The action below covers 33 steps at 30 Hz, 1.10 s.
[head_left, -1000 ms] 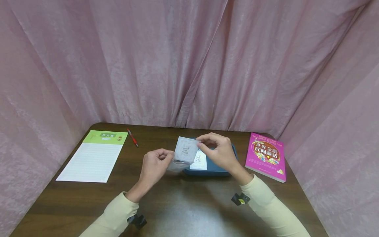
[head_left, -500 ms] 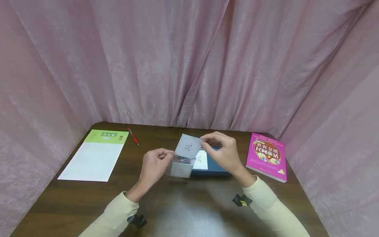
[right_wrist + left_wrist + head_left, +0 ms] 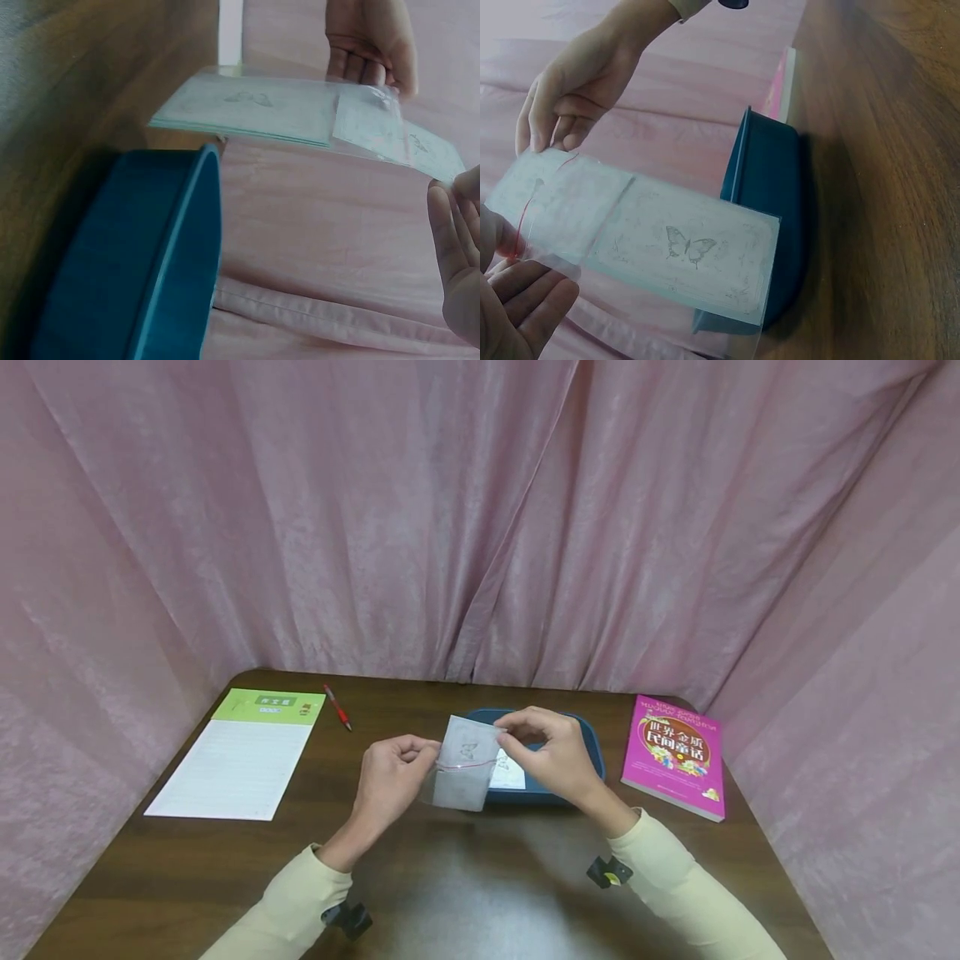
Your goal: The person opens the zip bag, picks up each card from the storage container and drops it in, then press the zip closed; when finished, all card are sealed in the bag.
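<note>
Over the table, my left hand (image 3: 393,781) pinches the edge of a clear zip bag (image 3: 461,787) near its red seal line. Inside the bag is a small stack of pale cards; the outer one shows a butterfly in the left wrist view. My right hand (image 3: 551,752) pinches the upper right corner of another butterfly card (image 3: 472,737). This card's lower part is inside the bag's mouth, and its upper part sticks out. Behind and below the hands stands a blue basket (image 3: 592,752), partly hidden by the right hand. A further butterfly card (image 3: 510,774) appears to lie in it.
At the table's left lies a writing pad (image 3: 225,768) with a green top, and beside it a red pen (image 3: 337,708). A magenta book (image 3: 671,760) lies at the right. Pink curtains (image 3: 375,527) close off the back and sides.
My right hand first lifted the butterfly card up and right, above the bag's mouth, then lowered it leftward so its lower part entered the bag. My left hand has barely moved.
</note>
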Motion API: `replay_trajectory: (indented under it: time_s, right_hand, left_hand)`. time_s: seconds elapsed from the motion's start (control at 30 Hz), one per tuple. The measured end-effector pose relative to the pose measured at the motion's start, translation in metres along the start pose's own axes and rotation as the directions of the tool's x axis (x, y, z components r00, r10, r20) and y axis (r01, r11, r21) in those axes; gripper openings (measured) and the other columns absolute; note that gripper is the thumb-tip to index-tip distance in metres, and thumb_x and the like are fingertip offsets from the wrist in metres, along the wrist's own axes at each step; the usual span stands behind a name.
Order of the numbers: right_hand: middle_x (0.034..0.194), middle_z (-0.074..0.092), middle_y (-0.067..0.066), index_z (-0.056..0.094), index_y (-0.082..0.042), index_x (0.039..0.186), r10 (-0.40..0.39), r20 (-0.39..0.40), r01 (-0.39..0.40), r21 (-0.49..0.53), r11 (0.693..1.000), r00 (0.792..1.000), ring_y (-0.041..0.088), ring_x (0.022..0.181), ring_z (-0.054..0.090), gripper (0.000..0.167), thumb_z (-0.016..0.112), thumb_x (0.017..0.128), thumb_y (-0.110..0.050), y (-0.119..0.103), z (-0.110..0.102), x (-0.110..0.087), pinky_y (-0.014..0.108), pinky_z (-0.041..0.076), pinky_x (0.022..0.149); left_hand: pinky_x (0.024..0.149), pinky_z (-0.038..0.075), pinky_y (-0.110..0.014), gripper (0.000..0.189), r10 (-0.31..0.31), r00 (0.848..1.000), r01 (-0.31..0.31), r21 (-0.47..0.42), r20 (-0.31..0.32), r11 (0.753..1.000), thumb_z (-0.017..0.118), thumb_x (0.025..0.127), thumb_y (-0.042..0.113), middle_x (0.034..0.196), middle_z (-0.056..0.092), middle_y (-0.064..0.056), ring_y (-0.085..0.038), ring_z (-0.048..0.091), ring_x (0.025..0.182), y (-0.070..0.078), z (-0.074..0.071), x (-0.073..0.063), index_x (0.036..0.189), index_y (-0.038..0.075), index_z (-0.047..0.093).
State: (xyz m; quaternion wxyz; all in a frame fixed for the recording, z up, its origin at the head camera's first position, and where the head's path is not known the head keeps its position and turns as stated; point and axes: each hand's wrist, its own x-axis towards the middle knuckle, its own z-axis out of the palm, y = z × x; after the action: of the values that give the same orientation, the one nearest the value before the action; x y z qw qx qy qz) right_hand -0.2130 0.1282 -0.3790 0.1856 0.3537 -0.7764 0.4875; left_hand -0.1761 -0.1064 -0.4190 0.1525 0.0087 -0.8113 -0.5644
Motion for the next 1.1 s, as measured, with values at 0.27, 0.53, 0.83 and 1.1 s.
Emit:
replay_trajectory:
  time_s: [0.27, 0.53, 0.83, 1.1]
  right_hand:
    - [0.085, 0.076, 0.001, 0.077, -0.010, 0.102, 0.081, 0.050, -0.084, 0.058, 0.995, 0.995, 0.017, 0.067, 0.070, 0.012, 0.075, 0.091, -0.008, 0.009, 0.001, -0.005, 0.028, 0.054, 0.059]
    - [0.093, 0.076, 0.003, 0.078, -0.010, 0.106, 0.151, 0.127, -0.160, 0.060, 0.985, 0.980, 0.019, 0.072, 0.069, 0.014, 0.075, 0.092, -0.010, 0.014, 0.003, -0.007, 0.028, 0.055, 0.062]
    - [0.092, 0.073, -0.007, 0.080, -0.016, 0.101, 0.023, 0.151, -0.018, -0.032, 0.999, 0.988, 0.008, 0.079, 0.064, 0.010, 0.074, 0.093, -0.013, 0.019, 0.007, -0.008, 0.034, 0.058, 0.068]
    - [0.090, 0.072, -0.006, 0.080, -0.015, 0.098, -0.028, 0.178, 0.036, -0.042, 0.998, 0.984, 0.007, 0.079, 0.063, 0.009, 0.074, 0.092, -0.012, 0.021, 0.009, -0.009, 0.034, 0.058, 0.068]
  left_hand:
    - [0.044, 0.027, -0.024, 0.013, -0.002, 1.000, 0.002, -0.016, 0.000, 1.000, 0.070, 0.088, 0.017, 0.057, 0.065, -0.003, -0.006, 0.043, 0.048, 0.001, 0.001, -0.001, 0.082, 0.016, 0.081]
    - [0.046, 0.029, -0.025, 0.012, -0.001, 1.000, 0.001, -0.010, -0.001, 1.000, 0.070, 0.089, 0.018, 0.064, 0.071, -0.007, -0.008, 0.047, 0.051, 0.003, 0.001, -0.001, 0.082, 0.015, 0.081]
    - [0.044, 0.026, -0.024, 0.014, 0.019, 1.000, -0.020, -0.011, -0.015, 1.000, 0.072, 0.088, 0.019, 0.053, 0.059, 0.002, -0.007, 0.043, 0.047, 0.001, 0.000, 0.000, 0.077, 0.015, 0.079]
    - [0.042, 0.024, -0.024, 0.013, 0.011, 1.000, -0.011, -0.026, -0.004, 1.000, 0.070, 0.089, 0.016, 0.053, 0.057, 0.002, -0.007, 0.041, 0.044, -0.002, -0.001, 0.001, 0.081, 0.014, 0.080]
